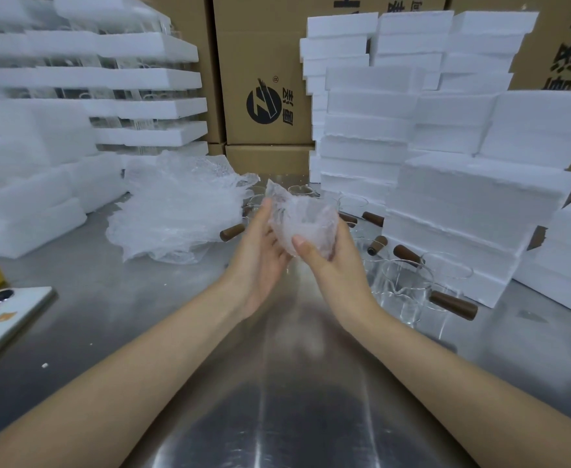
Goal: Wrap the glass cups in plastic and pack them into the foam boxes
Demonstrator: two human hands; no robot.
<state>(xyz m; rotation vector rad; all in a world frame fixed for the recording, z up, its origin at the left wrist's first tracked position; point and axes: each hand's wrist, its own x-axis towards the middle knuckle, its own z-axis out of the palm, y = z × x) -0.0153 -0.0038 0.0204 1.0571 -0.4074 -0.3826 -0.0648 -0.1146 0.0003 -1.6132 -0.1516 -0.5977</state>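
Above the steel table (277,383), mid-air between both hands, is the wrapped cup (302,221): the right hand (331,265) grips it, thumb across the front and fingers curled behind, while the left hand (260,255) lies flat-fingered against its left side, likely smoothing the plastic tight before packing. Left of the wrapped cup lies the loose plastic pile (176,211), handy for the next wrap. Right of it stand bare glass cups (405,285) with brown handles, and past those the stacked foam boxes (463,197), probably staged for packing.
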